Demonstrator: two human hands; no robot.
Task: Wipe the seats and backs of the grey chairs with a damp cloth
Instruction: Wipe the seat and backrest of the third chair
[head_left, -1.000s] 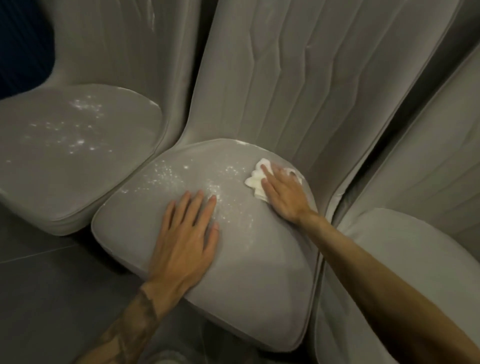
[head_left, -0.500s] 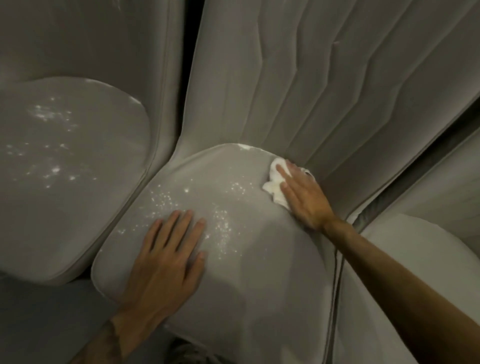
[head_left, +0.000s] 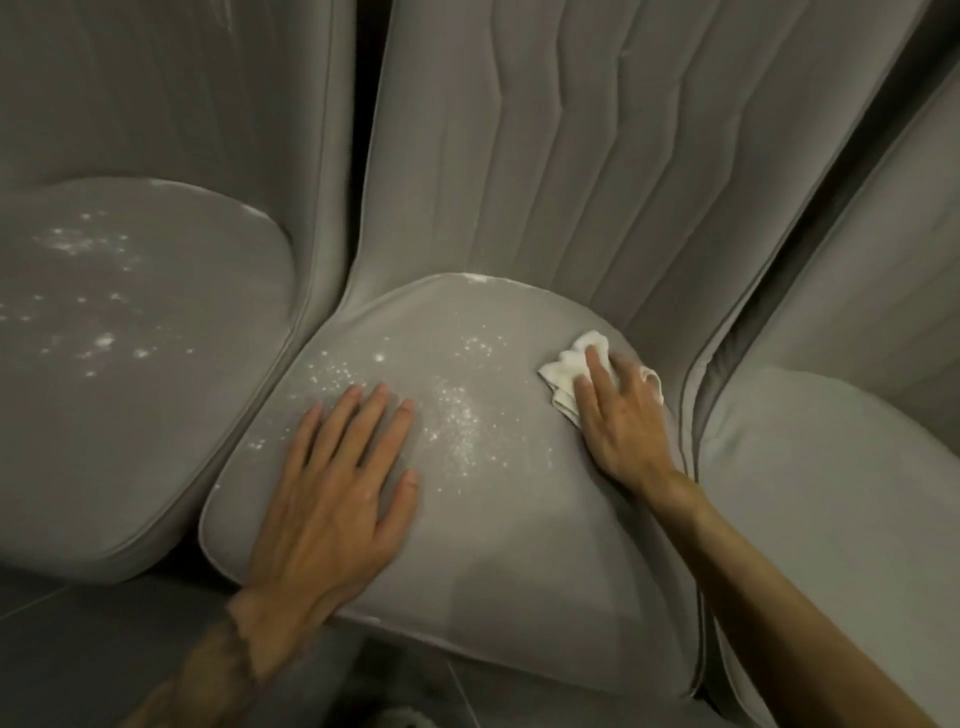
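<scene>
My right hand (head_left: 618, 415) lies flat on the white cloth (head_left: 563, 371). Its fingers are straight and press the cloth down; they are not curled round it. The cloth sits at the back right corner of the middle seat (head_left: 519, 545), close to where the seat meets the chair back (head_left: 571, 156). In the last second the cloth has slid only a little toward that corner, so I think the wipe has just begun. My left hand (head_left: 332, 499) rests flat and loose on the front left of the same seat, holding nothing, and it has hardly moved. The white specks (head_left: 457, 421) between my two hands are all still there. The left seat (head_left: 156, 415) has specks too. So I judge most of the job is left, and the cloth should sweep left across the specks next.
</scene>
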